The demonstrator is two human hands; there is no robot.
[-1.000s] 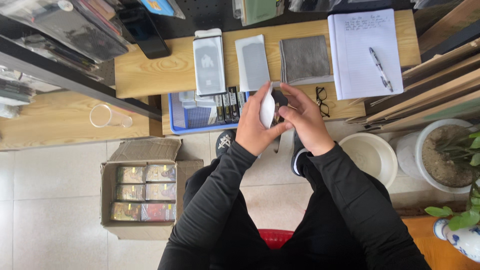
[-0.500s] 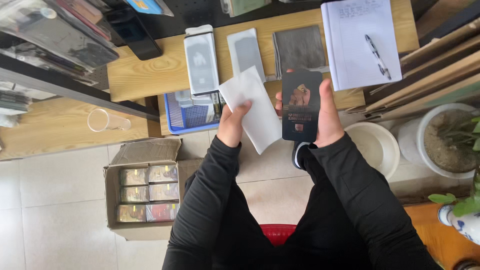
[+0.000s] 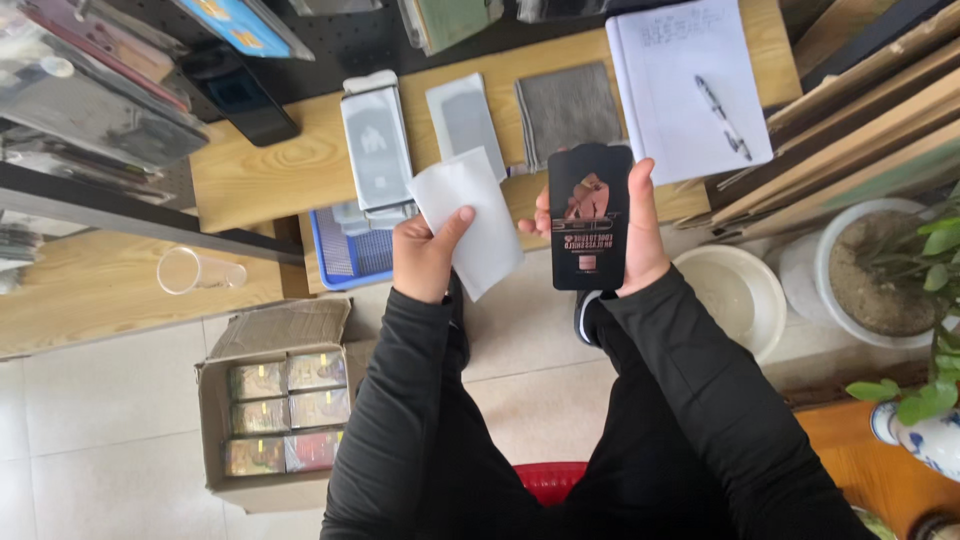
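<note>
black packet [image 3: 590,215]: glossy card, 3 o'clock | white sleeve [image 3: 470,222]: matt paper, 9 o'clock | bench [image 3: 250,180]: smooth pale wood | grey cloth [image 3: 567,112]: soft weave, 12 o'clock

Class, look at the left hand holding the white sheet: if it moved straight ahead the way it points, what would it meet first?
Probably the blue basket at the table edge, just beyond the left hand and its white sheet; depth is unclear, so it might pass above.

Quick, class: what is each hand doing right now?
Left hand: closed on a white sheet.
Right hand: closed on a flat black package.
</note>
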